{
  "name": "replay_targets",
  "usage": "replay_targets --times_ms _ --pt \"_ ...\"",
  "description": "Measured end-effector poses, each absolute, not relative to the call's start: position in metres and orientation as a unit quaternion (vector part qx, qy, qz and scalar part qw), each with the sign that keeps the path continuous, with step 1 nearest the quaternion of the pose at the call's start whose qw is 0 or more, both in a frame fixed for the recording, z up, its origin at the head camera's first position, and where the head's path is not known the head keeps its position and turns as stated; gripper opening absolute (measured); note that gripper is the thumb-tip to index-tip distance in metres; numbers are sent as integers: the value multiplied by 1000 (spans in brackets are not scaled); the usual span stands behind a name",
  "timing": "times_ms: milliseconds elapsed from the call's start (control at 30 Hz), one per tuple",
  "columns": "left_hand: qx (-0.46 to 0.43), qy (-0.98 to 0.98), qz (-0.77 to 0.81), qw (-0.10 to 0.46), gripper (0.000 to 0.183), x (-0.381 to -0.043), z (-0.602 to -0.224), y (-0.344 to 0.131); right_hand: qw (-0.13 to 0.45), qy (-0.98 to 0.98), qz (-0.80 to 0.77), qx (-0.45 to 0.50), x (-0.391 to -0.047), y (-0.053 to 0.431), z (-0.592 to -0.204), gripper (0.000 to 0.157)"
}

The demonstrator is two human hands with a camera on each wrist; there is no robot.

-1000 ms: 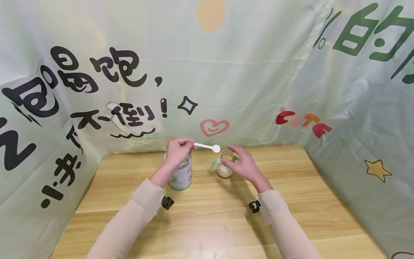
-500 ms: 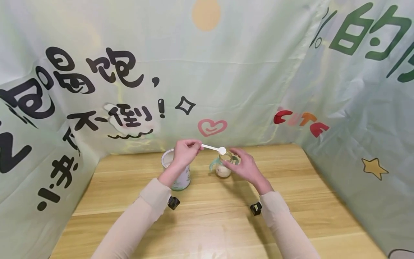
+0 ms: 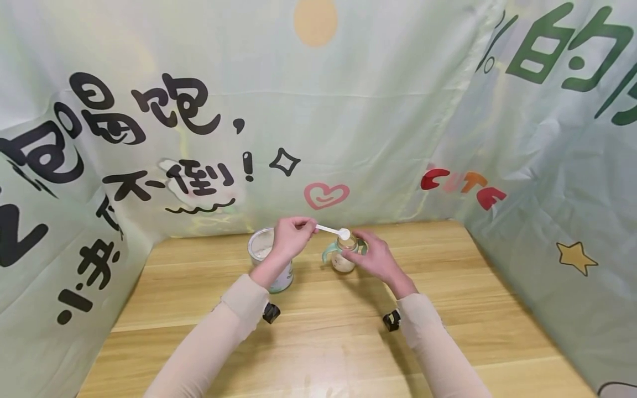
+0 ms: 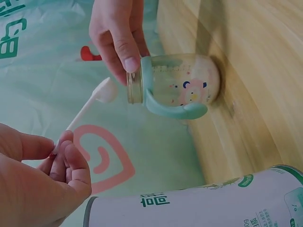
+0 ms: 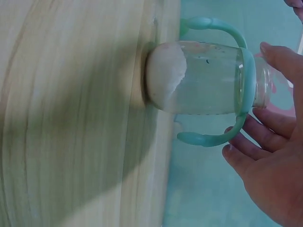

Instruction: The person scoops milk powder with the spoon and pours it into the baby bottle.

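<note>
My left hand pinches the handle of a white measuring scoop between thumb and fingers. White powder fills the scoop's bowl, held close to the mouth of a clear baby bottle. The bottle stands upright and has mint-green handles on both sides. Pale powder lies at its bottom. Around the bottle's neck, my right hand holds with thumb and fingers. Left of it stands an uncapped can of pale powder, partly hidden behind my left hand and forearm.
Everything stands on a wooden table. A printed cloth backdrop rises close behind the can and bottle, and cloth also encloses both sides. A small black wrist camera hangs at each cuff.
My left hand has moved right, away from over the can, bringing the scoop from left of the bottle to its mouth. The can's opening now shows. My right hand stays at the bottle.
</note>
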State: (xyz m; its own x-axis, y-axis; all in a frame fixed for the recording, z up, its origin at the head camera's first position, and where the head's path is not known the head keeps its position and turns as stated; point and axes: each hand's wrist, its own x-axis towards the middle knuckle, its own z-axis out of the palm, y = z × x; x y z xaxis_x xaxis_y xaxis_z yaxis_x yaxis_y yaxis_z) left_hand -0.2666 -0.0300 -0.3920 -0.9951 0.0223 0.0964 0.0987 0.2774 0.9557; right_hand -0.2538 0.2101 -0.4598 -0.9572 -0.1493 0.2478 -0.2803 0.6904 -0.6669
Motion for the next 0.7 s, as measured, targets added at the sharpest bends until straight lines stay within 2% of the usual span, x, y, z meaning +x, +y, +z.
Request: replay_targets --times_ms 333,700 --pt "-61 -815 -576 22 18 -266 -394 -29 45 -916 387 100 -254 206 -463 69" --pt "-77 -820 -566 15 15 -263 -397 -28 55 -918 379 102 -257 207 -467 68"
